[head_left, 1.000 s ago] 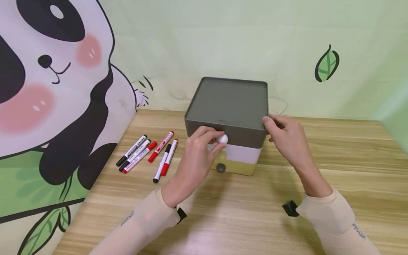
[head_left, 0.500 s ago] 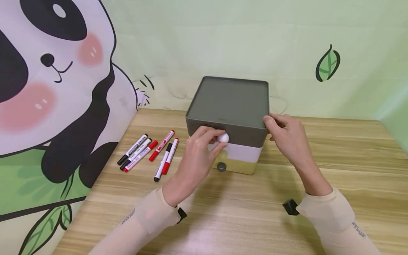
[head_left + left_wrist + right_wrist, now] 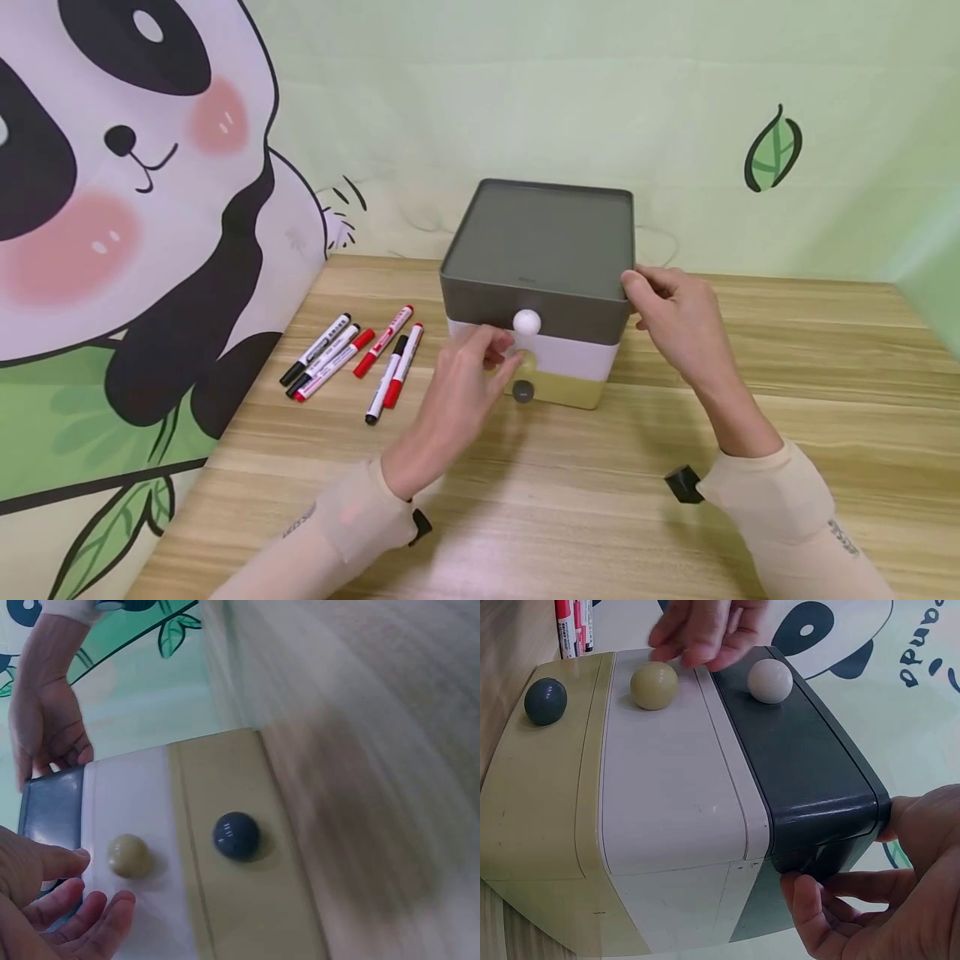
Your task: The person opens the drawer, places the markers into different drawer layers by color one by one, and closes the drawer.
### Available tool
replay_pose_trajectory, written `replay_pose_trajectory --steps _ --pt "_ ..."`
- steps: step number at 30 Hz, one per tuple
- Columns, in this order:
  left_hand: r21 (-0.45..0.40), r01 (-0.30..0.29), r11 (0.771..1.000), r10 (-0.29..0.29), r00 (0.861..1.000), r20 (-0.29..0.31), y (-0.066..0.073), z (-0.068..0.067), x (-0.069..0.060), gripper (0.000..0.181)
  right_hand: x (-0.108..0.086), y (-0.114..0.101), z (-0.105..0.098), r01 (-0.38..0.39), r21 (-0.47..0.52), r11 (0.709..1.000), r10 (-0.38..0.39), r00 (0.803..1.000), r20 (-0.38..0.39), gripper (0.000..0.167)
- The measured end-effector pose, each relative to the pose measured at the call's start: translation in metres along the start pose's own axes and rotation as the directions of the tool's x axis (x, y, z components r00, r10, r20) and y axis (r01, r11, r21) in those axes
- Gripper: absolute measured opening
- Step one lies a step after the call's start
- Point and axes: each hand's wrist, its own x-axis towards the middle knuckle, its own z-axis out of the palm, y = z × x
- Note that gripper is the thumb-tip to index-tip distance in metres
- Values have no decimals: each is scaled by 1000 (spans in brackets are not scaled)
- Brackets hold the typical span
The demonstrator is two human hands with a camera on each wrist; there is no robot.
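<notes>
A small three-tier drawer box [image 3: 555, 242] stands on the table, its tiers dark grey, white and mustard yellow from top to bottom. Each front bears a round knob: a white knob [image 3: 527, 322] on the grey drawer, a yellow knob [image 3: 130, 856] on the white one and a grey knob [image 3: 522, 391] on the yellow one. My left hand [image 3: 455, 392] hovers beside the yellow knob, fingers loosely bent and apart from it in the left wrist view. With thumb and fingers, my right hand [image 3: 678, 333] grips the top tier at its right front corner. All three drawers look closed.
Several red and black markers [image 3: 330, 358] lie in a loose group left of the box. The wooden table [image 3: 585, 517] meets a pale green backdrop [image 3: 675, 108] behind, with a large panda print [image 3: 150, 208] on the left.
My left hand has let go of the white knob and moved down to beside the yellow knob. My right hand keeps its hold on the box corner. The view has shifted slightly.
</notes>
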Motion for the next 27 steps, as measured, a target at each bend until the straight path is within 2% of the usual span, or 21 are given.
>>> replay_pose_trajectory --steps 5,12,20,27 --pt "-35 -6 999 7 999 39 -6 7 -4 18 0 1 0 4 -3 1000 -4 1000 4 47" --pt "-43 -13 999 15 999 39 -9 12 -4 22 0 0 0 3 -3 1000 -3 1000 1 47" --pt "-66 -3 998 7 998 70 -10 14 -4 19 1 1 0 8 -2 1000 -8 1000 -4 46" --pt "-79 0 997 5 998 69 -10 16 -4 20 1 1 1 11 -2 1000 -11 1000 -12 46"
